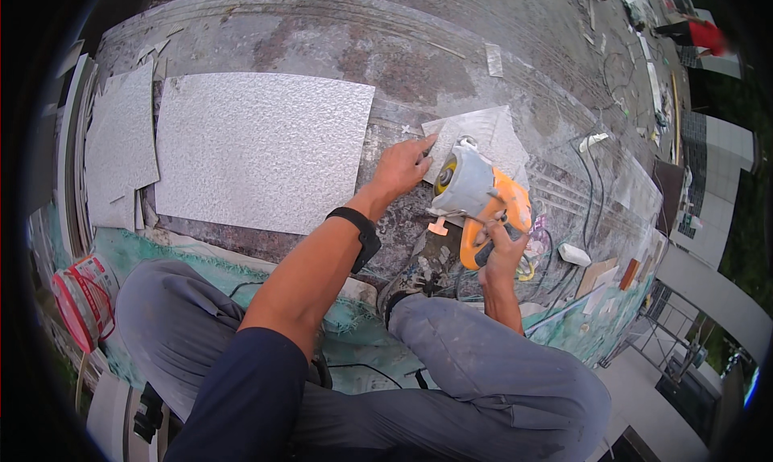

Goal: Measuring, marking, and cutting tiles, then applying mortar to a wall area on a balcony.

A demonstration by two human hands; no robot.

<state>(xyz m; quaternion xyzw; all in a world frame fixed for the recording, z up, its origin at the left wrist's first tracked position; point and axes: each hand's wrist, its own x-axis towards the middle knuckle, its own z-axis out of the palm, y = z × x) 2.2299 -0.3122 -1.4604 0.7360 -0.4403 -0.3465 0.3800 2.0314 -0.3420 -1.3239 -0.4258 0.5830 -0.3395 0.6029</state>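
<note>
My right hand is wrapped around the rear handle of an orange handheld tile cutter. The cutter has a pale, dusty guard and a round yellow-and-grey hub on its left side. It sits over a small, rough-textured grey tile piece, hiding part of it. At that piece's left edge, my left hand grips it, index finger stretched along the top. The cutter's guard hides where the blade meets the tile. A large textured grey tile lies flat to the left of my left hand.
More grey tiles are stacked at the far left, above a red-and-white bucket. My shoe stands close below the cutter. Black cables and a white block lie to the right. A person in red is far off.
</note>
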